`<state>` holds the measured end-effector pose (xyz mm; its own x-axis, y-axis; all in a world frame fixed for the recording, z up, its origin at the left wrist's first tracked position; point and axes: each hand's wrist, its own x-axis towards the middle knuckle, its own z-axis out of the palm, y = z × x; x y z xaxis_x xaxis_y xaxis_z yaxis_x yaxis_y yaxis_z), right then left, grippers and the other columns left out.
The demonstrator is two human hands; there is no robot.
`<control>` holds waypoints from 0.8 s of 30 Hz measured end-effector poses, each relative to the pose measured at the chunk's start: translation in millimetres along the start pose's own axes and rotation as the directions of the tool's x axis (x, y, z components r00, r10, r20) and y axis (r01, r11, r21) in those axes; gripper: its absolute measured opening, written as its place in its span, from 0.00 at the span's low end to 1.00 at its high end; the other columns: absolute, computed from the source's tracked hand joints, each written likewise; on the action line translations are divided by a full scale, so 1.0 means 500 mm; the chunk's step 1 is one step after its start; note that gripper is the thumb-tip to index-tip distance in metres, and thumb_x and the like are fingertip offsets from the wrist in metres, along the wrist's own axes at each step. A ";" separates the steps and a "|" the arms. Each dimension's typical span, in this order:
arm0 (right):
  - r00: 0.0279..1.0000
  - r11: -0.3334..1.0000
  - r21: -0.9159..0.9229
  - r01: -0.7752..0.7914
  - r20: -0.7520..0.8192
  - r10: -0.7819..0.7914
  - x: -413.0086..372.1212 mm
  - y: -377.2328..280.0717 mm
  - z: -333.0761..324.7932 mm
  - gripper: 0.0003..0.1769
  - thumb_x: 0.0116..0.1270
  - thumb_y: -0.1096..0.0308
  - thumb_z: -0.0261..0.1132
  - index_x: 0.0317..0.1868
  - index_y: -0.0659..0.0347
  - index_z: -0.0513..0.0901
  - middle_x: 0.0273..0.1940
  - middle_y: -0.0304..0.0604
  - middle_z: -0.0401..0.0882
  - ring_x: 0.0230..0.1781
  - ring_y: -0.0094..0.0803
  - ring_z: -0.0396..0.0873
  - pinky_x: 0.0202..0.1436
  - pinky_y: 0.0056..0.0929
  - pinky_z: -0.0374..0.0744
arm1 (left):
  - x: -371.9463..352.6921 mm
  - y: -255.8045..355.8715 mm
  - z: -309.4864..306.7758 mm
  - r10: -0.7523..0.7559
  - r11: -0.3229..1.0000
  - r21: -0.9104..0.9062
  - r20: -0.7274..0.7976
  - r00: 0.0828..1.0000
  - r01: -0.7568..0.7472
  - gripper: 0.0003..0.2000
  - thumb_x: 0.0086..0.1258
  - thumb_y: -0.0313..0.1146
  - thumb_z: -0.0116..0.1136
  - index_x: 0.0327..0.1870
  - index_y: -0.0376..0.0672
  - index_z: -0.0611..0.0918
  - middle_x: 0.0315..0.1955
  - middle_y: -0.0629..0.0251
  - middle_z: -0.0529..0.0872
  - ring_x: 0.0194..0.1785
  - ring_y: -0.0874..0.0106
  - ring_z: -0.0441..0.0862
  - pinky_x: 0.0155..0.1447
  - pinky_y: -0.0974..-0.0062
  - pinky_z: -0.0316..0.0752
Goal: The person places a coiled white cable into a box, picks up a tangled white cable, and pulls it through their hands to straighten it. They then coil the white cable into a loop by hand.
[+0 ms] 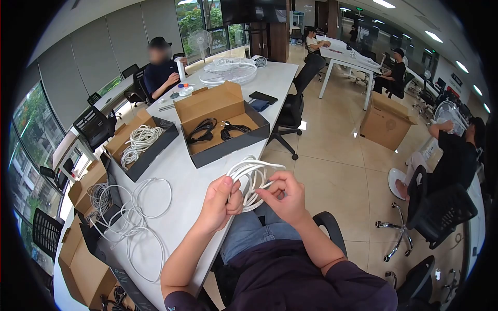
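Note:
A coiled white cable (255, 165) hangs between my two hands, above my lap at the table's edge. My left hand (222, 202) is closed around one side of its loops, thumb on top. On the other side, my right hand (284, 194) pinches part of the coil between thumb and fingers. To the left, a loose white cable (136, 210) lies in wide loops on the white table (199, 181). An open box (223, 140) beyond my hands holds black power cords (234, 129). Another open box (150, 160) contains bundled white cables (142, 140).
At the left, one box (85, 194) holds grey cables (101, 197), and another box (78, 259) holds black cords. A person (161, 72) sits across the table near fan parts (228, 71). An office chair (298, 101) stands by the table's right side.

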<state>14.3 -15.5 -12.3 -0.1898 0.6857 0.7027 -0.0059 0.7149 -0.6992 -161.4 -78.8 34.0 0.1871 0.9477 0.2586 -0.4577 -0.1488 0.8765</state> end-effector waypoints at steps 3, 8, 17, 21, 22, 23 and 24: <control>0.995 0.975 -0.208 -0.071 -0.080 0.056 0.000 0.012 -0.005 0.37 0.45 0.64 0.83 0.48 0.63 0.66 0.24 0.37 0.76 0.23 0.18 0.75 0.25 0.17 0.71 | 0.001 -0.005 0.001 -0.011 1.000 -0.020 0.018 1.000 0.012 0.19 0.79 0.50 0.40 0.32 0.45 0.67 0.11 0.76 0.57 0.15 0.82 0.51 0.21 0.80 0.48; 0.961 0.984 -0.093 0.151 -0.219 -0.168 0.018 0.046 0.006 0.53 0.40 0.60 0.85 0.61 0.62 0.59 0.45 0.43 0.74 0.45 0.28 0.76 0.44 0.22 0.74 | 0.003 -0.001 0.000 -0.062 0.985 -0.162 0.012 0.998 0.063 0.18 0.79 0.51 0.39 0.32 0.47 0.67 0.10 0.77 0.56 0.13 0.82 0.50 0.20 0.80 0.48; 0.779 0.332 0.705 -0.626 0.583 0.230 0.012 0.057 0.008 0.28 0.61 0.75 0.69 0.60 0.66 0.68 0.48 0.43 0.78 0.53 0.32 0.78 0.60 0.30 0.75 | 0.010 -0.025 -0.002 -0.134 0.975 -0.183 -0.025 0.991 0.127 0.16 0.79 0.45 0.43 0.30 0.47 0.67 0.09 0.77 0.58 0.12 0.83 0.52 0.19 0.81 0.50; 0.773 0.398 0.663 -0.634 0.557 0.304 0.015 0.046 -0.006 0.09 0.66 0.72 0.65 0.45 0.65 0.78 0.34 0.40 0.81 0.36 0.27 0.80 0.47 0.27 0.78 | 0.020 -0.021 0.013 -0.158 0.987 -0.062 -0.209 0.965 0.148 0.14 0.77 0.41 0.49 0.29 0.46 0.70 0.11 0.76 0.63 0.14 0.81 0.59 0.21 0.79 0.58; 0.773 0.372 0.678 -0.635 0.561 0.296 0.016 0.044 -0.011 0.09 0.66 0.71 0.65 0.44 0.64 0.78 0.33 0.39 0.80 0.34 0.26 0.79 0.45 0.26 0.77 | 0.023 -0.020 0.018 -0.158 0.987 -0.021 -0.254 0.954 0.158 0.13 0.76 0.41 0.51 0.29 0.46 0.70 0.11 0.75 0.64 0.15 0.81 0.62 0.22 0.79 0.61; 0.771 0.345 0.690 -0.636 0.567 0.288 0.017 0.044 -0.015 0.09 0.66 0.69 0.66 0.43 0.63 0.78 0.31 0.37 0.79 0.32 0.26 0.78 0.44 0.26 0.77 | 0.025 -0.024 0.015 -0.138 0.988 0.030 -0.246 0.959 0.150 0.12 0.75 0.39 0.53 0.31 0.45 0.71 0.12 0.74 0.67 0.17 0.80 0.66 0.25 0.78 0.65; 0.783 0.311 0.719 -0.621 0.576 0.234 0.018 0.047 -0.013 0.08 0.66 0.69 0.66 0.42 0.62 0.78 0.29 0.35 0.77 0.29 0.23 0.75 0.42 0.24 0.76 | 0.027 -0.030 0.008 -0.118 0.987 0.079 -0.239 0.964 0.141 0.11 0.74 0.38 0.55 0.32 0.45 0.72 0.14 0.73 0.70 0.20 0.78 0.69 0.28 0.77 0.68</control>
<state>19.1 8.2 -21.4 -0.7153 0.6257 0.3110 -0.5901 -0.3025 -0.7485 -148.7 -64.7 25.9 0.0267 0.9985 0.0487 -0.3565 -0.0360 0.9336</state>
